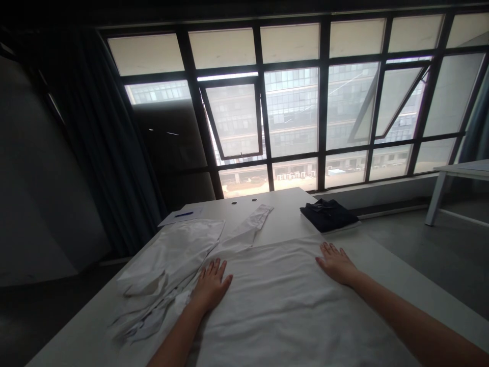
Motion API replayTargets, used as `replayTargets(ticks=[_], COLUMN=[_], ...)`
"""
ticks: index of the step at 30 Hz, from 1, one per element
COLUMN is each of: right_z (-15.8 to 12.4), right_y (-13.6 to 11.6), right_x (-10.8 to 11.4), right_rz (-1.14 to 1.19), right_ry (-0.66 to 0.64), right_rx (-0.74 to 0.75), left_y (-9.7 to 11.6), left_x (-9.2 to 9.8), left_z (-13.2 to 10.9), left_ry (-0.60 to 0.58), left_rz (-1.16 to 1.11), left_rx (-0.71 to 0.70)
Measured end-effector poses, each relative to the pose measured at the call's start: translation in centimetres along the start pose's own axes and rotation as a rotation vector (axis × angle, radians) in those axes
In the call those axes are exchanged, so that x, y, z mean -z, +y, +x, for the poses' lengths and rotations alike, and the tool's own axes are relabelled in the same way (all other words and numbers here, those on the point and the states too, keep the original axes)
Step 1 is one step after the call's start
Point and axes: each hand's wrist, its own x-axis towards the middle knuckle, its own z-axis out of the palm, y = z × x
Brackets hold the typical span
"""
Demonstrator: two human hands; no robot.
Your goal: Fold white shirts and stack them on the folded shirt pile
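A white garment [278,300], probably a shirt, lies spread over the near part of the table with light wrinkles across it. My left hand [211,286] rests flat on its left edge, fingers apart. On the far right corner of the cloth lies my right hand [336,262], also flat with fingers spread. A white sleeve [250,224] stretches from the garment toward the far end. Left of my left hand is a heap of crumpled white cloth [171,255], its lower folds partly blurred.
The white table [282,199] has two dark round holes at its far end. A folded dark shirt [329,214] sits at the right edge. A pen [184,214] lies on paper at the far left. Windows, a curtain [103,142] and another table [464,171] stand beyond.
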Motion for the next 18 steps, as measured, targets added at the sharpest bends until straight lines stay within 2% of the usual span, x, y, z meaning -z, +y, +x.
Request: replayTargets(ticks=[5, 8, 10, 13, 15, 18], right_z=[-3.2, -4.5, -4.9, -5.1, -5.2, -5.5], right_y=[0.1, 0.0, -1.5, -6.6, -11.3, -17.9], right_x=[-0.8, -0.2, 0.6, 1.6, 1.7, 1.1], right_rz=[-0.014, -0.061, -0.090, -0.023, 0.098, 0.222], right_ry=[0.049, 0.069, 0.082, 0.076, -0.011, -0.108], right_rx=[0.024, 0.035, 0.034, 0.144, 0.296, 0.405], left_y=[-0.8, -0.8, -0.5, 0.0, 0.2, 0.1], left_x=[-0.6, -0.6, -0.3, 0.1, 0.3, 0.3], left_z=[-2.7, -4.0, -4.5, -4.5, -4.5, -4.5], left_ry=[-0.013, -0.015, -0.013, -0.013, -0.015, -0.013], left_rz=[-0.013, -0.013, -0.007, -0.004, -0.009, -0.015], left_rx=[-0.015, -0.002, 0.010, 0.024, 0.027, 0.025])
